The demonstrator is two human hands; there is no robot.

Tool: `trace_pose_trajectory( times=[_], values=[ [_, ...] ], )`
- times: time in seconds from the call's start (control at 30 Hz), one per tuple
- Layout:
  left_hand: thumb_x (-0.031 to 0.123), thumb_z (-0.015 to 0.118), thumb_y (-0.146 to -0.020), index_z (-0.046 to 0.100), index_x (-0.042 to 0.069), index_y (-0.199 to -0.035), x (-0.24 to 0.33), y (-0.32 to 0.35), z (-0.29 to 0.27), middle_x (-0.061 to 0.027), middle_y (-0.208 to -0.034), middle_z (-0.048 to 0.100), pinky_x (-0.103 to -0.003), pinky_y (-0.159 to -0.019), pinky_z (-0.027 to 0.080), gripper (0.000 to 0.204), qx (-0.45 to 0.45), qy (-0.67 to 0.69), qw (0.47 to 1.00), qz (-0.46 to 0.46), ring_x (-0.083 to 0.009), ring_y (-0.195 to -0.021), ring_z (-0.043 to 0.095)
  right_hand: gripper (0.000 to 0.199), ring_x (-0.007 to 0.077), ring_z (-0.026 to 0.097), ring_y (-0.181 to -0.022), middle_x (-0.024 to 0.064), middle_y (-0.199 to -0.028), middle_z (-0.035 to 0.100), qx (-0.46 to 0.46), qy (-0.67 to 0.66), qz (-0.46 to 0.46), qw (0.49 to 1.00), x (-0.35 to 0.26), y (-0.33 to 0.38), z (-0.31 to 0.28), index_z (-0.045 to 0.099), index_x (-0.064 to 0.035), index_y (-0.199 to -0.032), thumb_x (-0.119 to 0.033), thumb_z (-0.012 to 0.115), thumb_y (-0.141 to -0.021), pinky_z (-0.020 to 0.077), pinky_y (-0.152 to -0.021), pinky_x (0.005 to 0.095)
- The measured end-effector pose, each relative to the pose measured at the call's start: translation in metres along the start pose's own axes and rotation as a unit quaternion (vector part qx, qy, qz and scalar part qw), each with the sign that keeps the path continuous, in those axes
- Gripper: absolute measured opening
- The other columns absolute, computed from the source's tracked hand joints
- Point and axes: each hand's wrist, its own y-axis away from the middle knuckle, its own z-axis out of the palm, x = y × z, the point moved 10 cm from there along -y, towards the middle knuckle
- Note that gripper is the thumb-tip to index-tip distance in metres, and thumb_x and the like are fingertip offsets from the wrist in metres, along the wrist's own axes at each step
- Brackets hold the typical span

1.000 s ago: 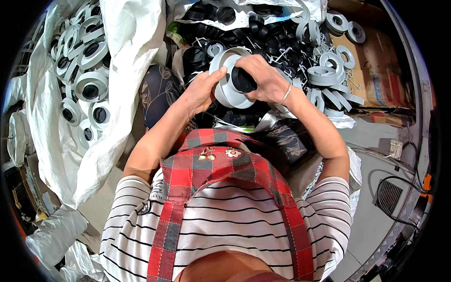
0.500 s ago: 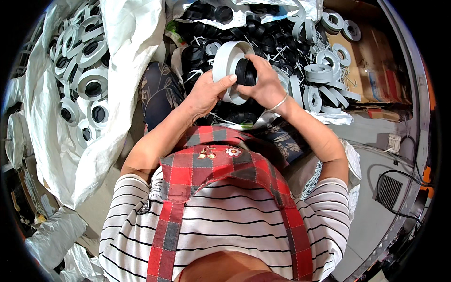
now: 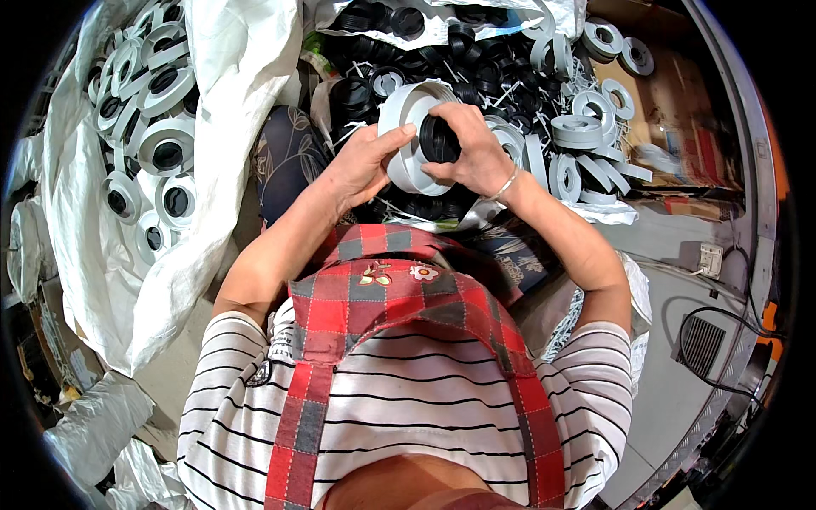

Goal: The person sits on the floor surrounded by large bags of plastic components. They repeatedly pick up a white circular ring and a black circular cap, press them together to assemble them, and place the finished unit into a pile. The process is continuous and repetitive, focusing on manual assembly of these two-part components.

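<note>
A grey plastic ring [image 3: 406, 136] stands tilted on edge in mid-air, with a black round insert [image 3: 439, 140] seated at its centre. The left hand [image 3: 361, 166] grips the ring from the near-left side, thumb laid across its rim and fingers closed behind it. The right hand [image 3: 472, 149] wraps over the black insert from the right, fingers curled on its top edge, clamped on it and pressing it against the ring. The two hands sit close together, almost touching around the ring.

Just beyond the ring lies a heap of loose black inserts [image 3: 442, 51], and to the right of the ring a pile of grey rings [image 3: 578, 136] spreads over a white sheet, leaving little bare surface there. Left of the ring, well apart, a white woven sack [image 3: 212, 170] holds finished rings with black centres [image 3: 166, 153]; its folded edge rises between sack and ring. A dark patterned cloth [image 3: 285, 157] fills the gap just left of the left hand. Nearer than the ring, the forearms and a red checked apron [image 3: 382, 297] close off the space. Right of the ring, farther off, open grey floor [image 3: 671, 246] shows beside a brown cardboard box [image 3: 671, 110].
</note>
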Motion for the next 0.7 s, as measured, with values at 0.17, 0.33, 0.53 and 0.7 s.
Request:
trace_pose_trajectory(
  times=[0.17, 0.33, 0.53, 0.7],
  values=[
    [0.022, 0.061, -0.088, 0.056, 0.0, -0.104, -0.008, -0.001, -0.012, -0.0042, -0.088, 0.062, -0.023, -0.063, 0.049, 0.028, 0.021, -0.119, 0.989, 0.087, -0.0084, -0.073, 0.058, 0.07, 0.0287, 0.057, -0.095, 0.0168, -0.105, 0.058, 0.018, -0.045, 0.17, 0.984, 0.033, 0.005, 0.008, 0.049, 0.001, -0.115, -0.026, 0.083, -0.06, 0.0463, -0.082, 0.0342],
    [0.028, 0.064, -0.086, 0.057, 0.0, -0.101, 0.024, 0.012, -0.003, -0.0017, -0.082, 0.062, -0.02, -0.056, 0.044, 0.032, 0.064, -0.167, 0.972, 0.153, -0.0056, -0.066, 0.054, 0.08, 0.016, 0.052, -0.032, 0.0138, -0.051, 0.059, -0.21, -0.55, 0.516, 0.622, 0.06, 0.061, 0.078, 0.06, 0.0047, -0.073, -0.067, 0.029, -0.088, 0.0373, -0.025, 0.0239],
    [0.033, 0.071, -0.08, 0.059, 0.0, -0.11, 0.21, 0.089, -0.008, -0.0083, -0.1, 0.064, -0.028, -0.079, 0.046, 0.046, 0.295, -0.48, 0.699, 0.44, -0.0162, -0.088, 0.059, 0.074, 0.0375, 0.057, -0.105, 0.0277, -0.107, 0.06, 0.075, 0.089, 0.409, 0.905, 0.192, 0.067, -0.05, 0.056, 0.0118, -0.105, -0.054, 0.066, -0.074, 0.0448, -0.089, 0.0392],
    [0.026, 0.063, -0.087, 0.029, -0.006, -0.135, 0.265, 0.143, 0.012, -0.0207, -0.134, 0.038, -0.034, -0.105, 0.03, 0.067, 0.26, -0.386, 0.594, 0.655, -0.0261, -0.125, 0.038, 0.065, 0.0365, 0.059, -0.103, 0.0264, -0.108, 0.061, -0.153, 0.17, 0.581, 0.781, 0.341, 0.202, -0.008, 0.058, 0.0121, -0.105, -0.041, 0.074, -0.07, 0.0456, -0.088, 0.0372]
  ],
)
